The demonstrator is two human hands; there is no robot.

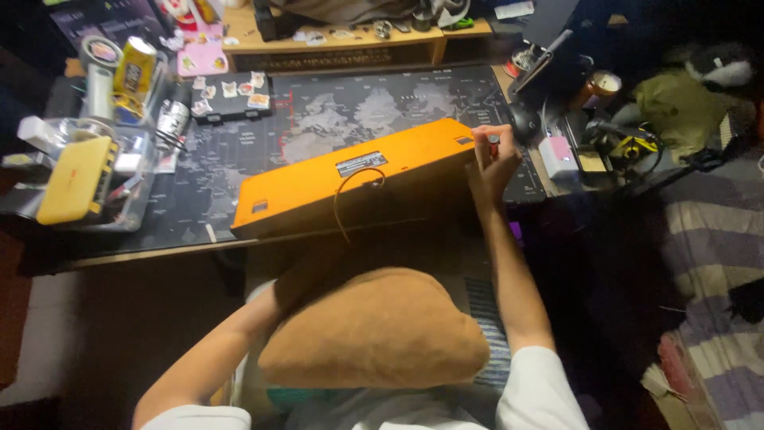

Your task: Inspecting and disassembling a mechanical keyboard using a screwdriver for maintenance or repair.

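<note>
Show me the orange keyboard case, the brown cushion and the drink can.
orange keyboard case [318, 187]: head view, flat underside left of the label.
brown cushion [374, 330]: head view, middle of its top.
drink can [133, 72]: head view, yellow side wall.

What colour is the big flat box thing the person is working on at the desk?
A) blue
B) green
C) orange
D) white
C, because the big flat case lying tilted on the dark desk mat is plainly orange, with the right hand at its far corner holding a small tool.
</note>
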